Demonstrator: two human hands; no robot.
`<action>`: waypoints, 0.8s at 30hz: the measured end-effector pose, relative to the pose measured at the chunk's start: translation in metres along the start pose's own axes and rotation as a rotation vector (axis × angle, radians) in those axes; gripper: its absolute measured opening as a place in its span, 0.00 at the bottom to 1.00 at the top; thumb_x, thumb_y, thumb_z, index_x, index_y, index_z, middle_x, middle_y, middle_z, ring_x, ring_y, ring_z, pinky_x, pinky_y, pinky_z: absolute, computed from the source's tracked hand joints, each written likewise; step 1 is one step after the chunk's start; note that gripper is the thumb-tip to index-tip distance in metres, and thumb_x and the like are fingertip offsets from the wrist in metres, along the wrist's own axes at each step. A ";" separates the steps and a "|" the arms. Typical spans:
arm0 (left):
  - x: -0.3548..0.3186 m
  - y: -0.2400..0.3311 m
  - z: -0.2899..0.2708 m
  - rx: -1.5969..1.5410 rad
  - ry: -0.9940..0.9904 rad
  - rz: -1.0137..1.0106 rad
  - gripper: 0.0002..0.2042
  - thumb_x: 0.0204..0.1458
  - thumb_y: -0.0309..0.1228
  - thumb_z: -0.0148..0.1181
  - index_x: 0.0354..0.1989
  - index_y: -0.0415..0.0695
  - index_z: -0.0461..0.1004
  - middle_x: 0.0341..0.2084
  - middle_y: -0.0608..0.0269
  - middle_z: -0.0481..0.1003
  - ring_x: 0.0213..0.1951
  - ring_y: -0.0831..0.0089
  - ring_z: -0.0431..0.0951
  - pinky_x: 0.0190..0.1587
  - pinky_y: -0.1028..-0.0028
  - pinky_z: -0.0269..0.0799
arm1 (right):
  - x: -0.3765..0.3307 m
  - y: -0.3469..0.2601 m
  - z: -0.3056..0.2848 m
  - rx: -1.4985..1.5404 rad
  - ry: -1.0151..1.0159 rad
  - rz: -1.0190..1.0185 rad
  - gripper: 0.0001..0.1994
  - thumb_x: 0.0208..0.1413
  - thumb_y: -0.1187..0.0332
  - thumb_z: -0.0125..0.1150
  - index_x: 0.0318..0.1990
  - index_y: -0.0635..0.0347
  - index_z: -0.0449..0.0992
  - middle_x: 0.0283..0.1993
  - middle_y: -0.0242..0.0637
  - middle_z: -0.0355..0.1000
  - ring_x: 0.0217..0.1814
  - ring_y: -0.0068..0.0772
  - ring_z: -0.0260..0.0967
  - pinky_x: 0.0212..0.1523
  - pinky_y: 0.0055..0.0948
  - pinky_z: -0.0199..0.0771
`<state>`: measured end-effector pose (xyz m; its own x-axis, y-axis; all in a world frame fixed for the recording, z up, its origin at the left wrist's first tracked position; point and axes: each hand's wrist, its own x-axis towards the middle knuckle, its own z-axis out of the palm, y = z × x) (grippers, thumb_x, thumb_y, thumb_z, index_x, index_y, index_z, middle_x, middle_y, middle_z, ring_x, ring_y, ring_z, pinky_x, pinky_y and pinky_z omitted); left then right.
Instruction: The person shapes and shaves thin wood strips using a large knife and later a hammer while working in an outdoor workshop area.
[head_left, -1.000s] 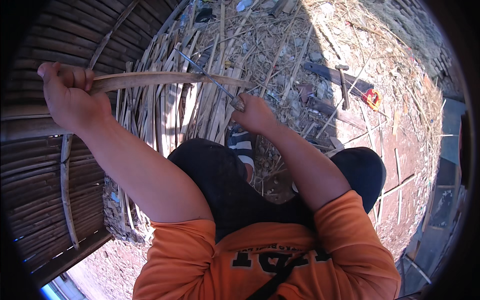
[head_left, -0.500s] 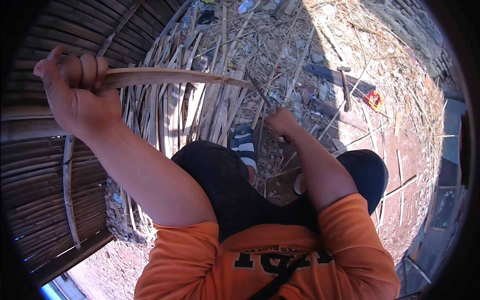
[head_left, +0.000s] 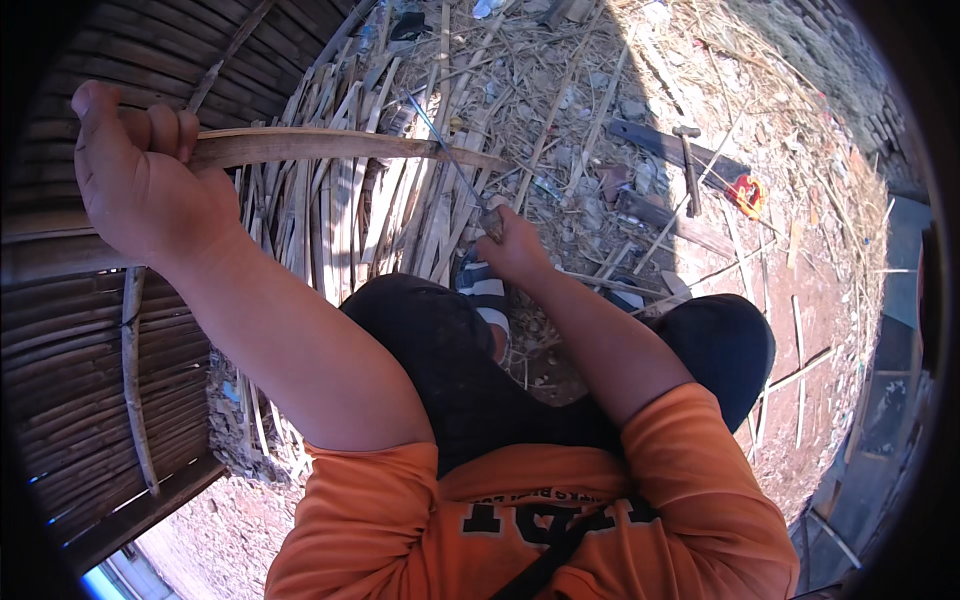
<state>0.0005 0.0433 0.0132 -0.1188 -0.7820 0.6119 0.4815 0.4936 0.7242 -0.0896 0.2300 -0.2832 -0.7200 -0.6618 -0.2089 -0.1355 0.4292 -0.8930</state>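
My left hand [head_left: 155, 180] is closed around the near end of a long split bamboo strip [head_left: 300, 146], raised beside the slatted wall. The strip stretches rightward and narrows toward its far tip. In my closed right hand [head_left: 518, 245] is the handle of a knife [head_left: 462, 178] with a long, thin blade. That blade points up and left, crossing the strip close to its tip; whether the edge bites into it cannot be made out. Below my right hand shows a striped sandal [head_left: 484, 290] on my foot.
Many split bamboo strips [head_left: 330, 220] lie piled under the held one. To the right are a hammer [head_left: 691, 175], a saw [head_left: 660, 145] with an orange handle [head_left: 747, 197], and a wooden block [head_left: 680, 228]. A slatted bamboo wall [head_left: 80, 370] stands close on my left.
My right hand has moved left toward me with the knife, and the blade now crosses the strip farther from its tip. My left hand has shifted slightly left with the strip.
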 end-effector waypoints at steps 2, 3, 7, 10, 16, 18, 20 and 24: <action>0.003 -0.002 -0.001 0.011 0.070 0.000 0.08 0.63 0.32 0.57 0.37 0.40 0.72 0.15 0.75 0.48 0.18 0.81 0.48 0.25 0.75 0.51 | 0.008 0.005 -0.008 -0.109 -0.031 -0.007 0.20 0.49 0.64 0.63 0.48 0.66 0.73 0.37 0.61 0.77 0.44 0.65 0.76 0.47 0.51 0.76; 0.003 -0.004 -0.002 0.057 0.104 0.015 0.08 0.63 0.33 0.57 0.38 0.40 0.72 0.15 0.75 0.48 0.18 0.81 0.48 0.25 0.75 0.51 | 0.009 -0.002 -0.013 -0.166 -0.051 -0.008 0.20 0.49 0.64 0.63 0.47 0.65 0.73 0.37 0.61 0.77 0.44 0.65 0.76 0.47 0.51 0.76; 0.004 -0.002 -0.007 -0.017 0.109 -0.062 0.10 0.66 0.36 0.56 0.34 0.46 0.68 0.16 0.73 0.47 0.20 0.78 0.47 0.27 0.74 0.48 | 0.009 -0.051 -0.026 -0.062 -0.055 -0.041 0.19 0.49 0.63 0.63 0.47 0.65 0.73 0.37 0.61 0.77 0.43 0.64 0.76 0.46 0.52 0.76; 0.003 -0.005 -0.012 -0.047 -0.029 0.007 0.13 0.64 0.38 0.59 0.41 0.38 0.70 0.16 0.74 0.49 0.19 0.81 0.48 0.27 0.73 0.50 | 0.006 -0.073 -0.025 -0.026 -0.064 -0.137 0.19 0.48 0.63 0.62 0.46 0.65 0.74 0.38 0.62 0.77 0.43 0.64 0.76 0.47 0.53 0.76; 0.001 -0.002 -0.006 -0.026 -0.057 0.012 0.14 0.65 0.39 0.58 0.41 0.40 0.69 0.16 0.74 0.48 0.19 0.80 0.46 0.27 0.73 0.50 | 0.026 0.043 -0.013 -0.253 -0.010 0.143 0.23 0.48 0.61 0.63 0.49 0.68 0.74 0.42 0.63 0.77 0.48 0.64 0.76 0.52 0.53 0.75; 0.002 -0.003 -0.011 -0.082 -0.127 0.026 0.13 0.65 0.40 0.57 0.41 0.40 0.69 0.16 0.74 0.49 0.19 0.80 0.46 0.27 0.73 0.50 | 0.026 0.064 -0.021 -0.311 -0.010 0.203 0.25 0.48 0.60 0.63 0.51 0.70 0.74 0.43 0.64 0.77 0.49 0.64 0.76 0.53 0.52 0.75; 0.002 -0.005 -0.011 -0.106 -0.166 0.030 0.13 0.66 0.39 0.56 0.41 0.41 0.69 0.16 0.74 0.48 0.19 0.80 0.46 0.27 0.73 0.49 | 0.028 0.070 -0.022 -0.262 -0.004 0.283 0.27 0.48 0.60 0.63 0.53 0.71 0.73 0.43 0.64 0.77 0.49 0.64 0.76 0.53 0.52 0.75; -0.002 -0.001 0.001 -0.066 -0.109 0.026 0.11 0.65 0.38 0.56 0.42 0.41 0.69 0.16 0.74 0.48 0.20 0.80 0.47 0.27 0.73 0.49 | 0.017 0.011 -0.010 -0.127 0.001 0.090 0.27 0.48 0.62 0.64 0.53 0.72 0.71 0.43 0.64 0.77 0.49 0.63 0.77 0.52 0.51 0.75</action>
<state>-0.0006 0.0449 0.0116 -0.1976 -0.7214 0.6638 0.5416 0.4840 0.6873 -0.1101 0.2300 -0.2927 -0.7335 -0.6169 -0.2852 -0.1557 0.5610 -0.8130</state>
